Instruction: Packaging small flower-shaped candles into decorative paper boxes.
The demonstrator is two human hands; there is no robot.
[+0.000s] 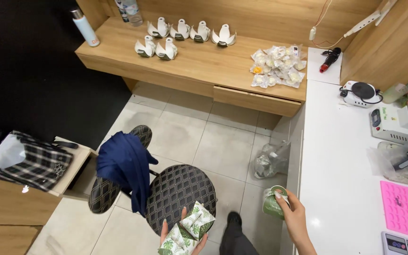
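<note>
At the bottom edge, over the round black quilted seat of the chair (179, 191), the left hand (173, 233) lies palm up with its grip loosely closed around a stack of leaf-printed paper boxes (189, 230). The stack's long axis runs diagonally, its pointed upper corner aimed up and to the right, while its lower end and the wrist are cut off by the frame. How many boxes are in the stack is hard to tell. A dark blue garment (126, 165) hangs over the chair's back, hiding most of it. Further right, the right hand (293, 215) has its grip shut around a small rounded green-and-white leaf-printed box (273, 202), held just beside the edge of the white bench (336, 156) above the tiled floor; the fingers cover its right side, so its full shape is unclear. Beyond it, a crumpled clear plastic bag (271, 159) sits on the floor against the bench.
</note>
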